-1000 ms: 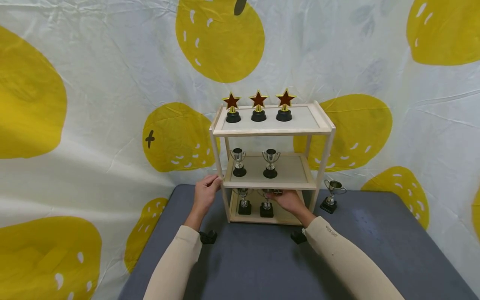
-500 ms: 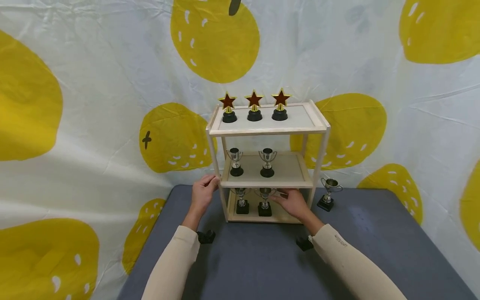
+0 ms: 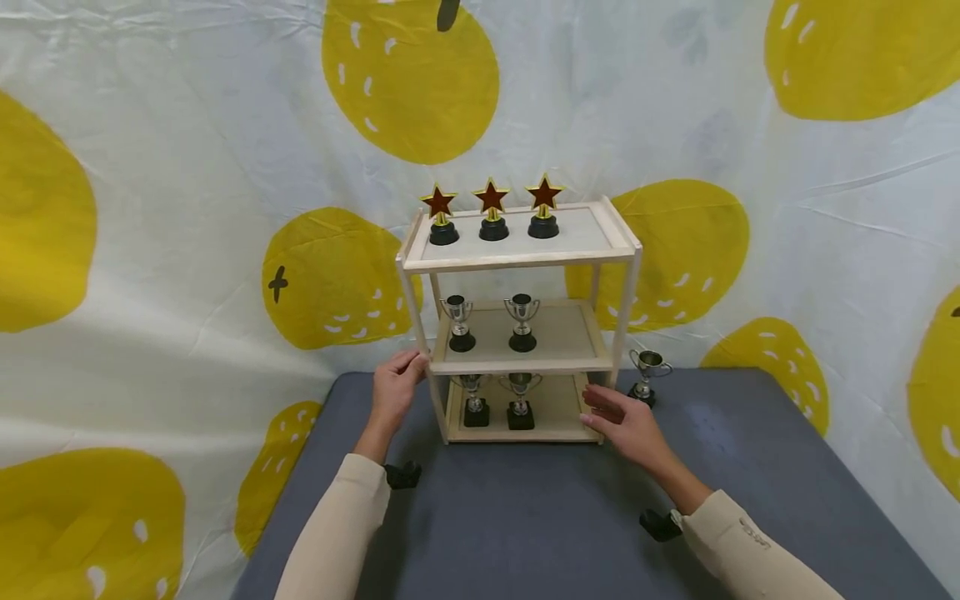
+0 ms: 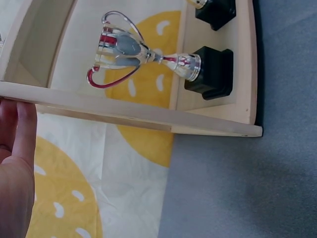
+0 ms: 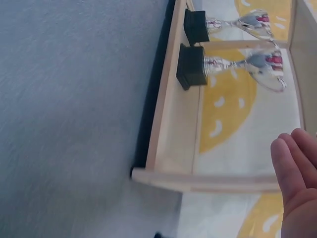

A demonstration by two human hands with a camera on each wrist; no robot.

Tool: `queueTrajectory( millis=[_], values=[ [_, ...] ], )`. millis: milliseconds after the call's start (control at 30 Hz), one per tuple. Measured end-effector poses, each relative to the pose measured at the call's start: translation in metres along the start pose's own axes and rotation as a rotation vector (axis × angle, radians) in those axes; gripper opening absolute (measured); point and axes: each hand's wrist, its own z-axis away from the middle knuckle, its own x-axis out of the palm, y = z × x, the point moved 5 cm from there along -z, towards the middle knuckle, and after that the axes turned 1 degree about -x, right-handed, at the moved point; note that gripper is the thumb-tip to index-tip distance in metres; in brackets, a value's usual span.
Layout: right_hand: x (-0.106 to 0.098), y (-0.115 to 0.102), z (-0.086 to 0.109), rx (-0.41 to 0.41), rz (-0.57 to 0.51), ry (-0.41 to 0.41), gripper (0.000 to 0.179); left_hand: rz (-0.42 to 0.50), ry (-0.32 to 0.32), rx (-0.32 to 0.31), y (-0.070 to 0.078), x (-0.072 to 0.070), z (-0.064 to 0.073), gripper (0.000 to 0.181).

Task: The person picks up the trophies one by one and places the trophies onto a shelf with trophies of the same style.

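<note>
A three-tier wooden shelf [image 3: 517, 366] stands on the grey table. At its left front post my left hand [image 3: 396, 390] pinches the wood; in the left wrist view its fingers [image 4: 25, 131] reach up to the post, tips partly hidden. My right hand [image 3: 628, 427] is beside the right front post, fingers extended and holding nothing. Two silver trophy cups with square black bases, one at left [image 3: 476, 407] and one near the middle [image 5: 237, 67], stand upright on the bottom tier. Another trophy cup [image 3: 649, 365] stands on the table behind the right hand.
Two silver trophy cups [image 3: 522, 312] with round bases are on the middle tier. Three star trophies [image 3: 492, 200] line the top tier, left of its right end. A white curtain [image 3: 187, 167] with yellow fruit prints hangs behind the table [image 3: 510, 525].
My right hand has let go of the right-hand bottom-tier trophy cup and drawn out to the right of the shelf. The left hand stays at the post. The head view has shifted slightly.
</note>
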Motion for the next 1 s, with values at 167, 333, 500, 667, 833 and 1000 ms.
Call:
queueTrajectory(
  millis=[167, 333, 500, 667, 833, 1000],
  values=[
    [-0.024, 0.005, 0.017, -0.045, -0.051, 0.033, 0.052, 0.000, 0.008, -0.007, 0.000, -0.002, 0.000, 0.032],
    [-0.046, 0.012, 0.027, -0.068, -0.088, 0.073, 0.052, -0.008, 0.006, -0.013, 0.001, -0.003, 0.000, 0.032],
    [-0.065, 0.023, 0.032, -0.051, -0.082, 0.117, 0.051, -0.028, -0.003, -0.016, 0.001, -0.001, 0.000, 0.031],
    [-0.081, 0.032, 0.029, -0.021, -0.013, 0.163, 0.049, -0.028, -0.003, -0.011, 0.000, -0.002, -0.001, 0.033],
    [-0.097, 0.042, 0.021, 0.029, 0.048, 0.231, 0.050, -0.025, -0.008, -0.005, 0.001, -0.001, -0.002, 0.033],
    [-0.112, 0.051, 0.009, 0.138, 0.163, 0.254, 0.057, -0.025, -0.005, 0.010, 0.000, -0.001, -0.001, 0.031]
  ],
)
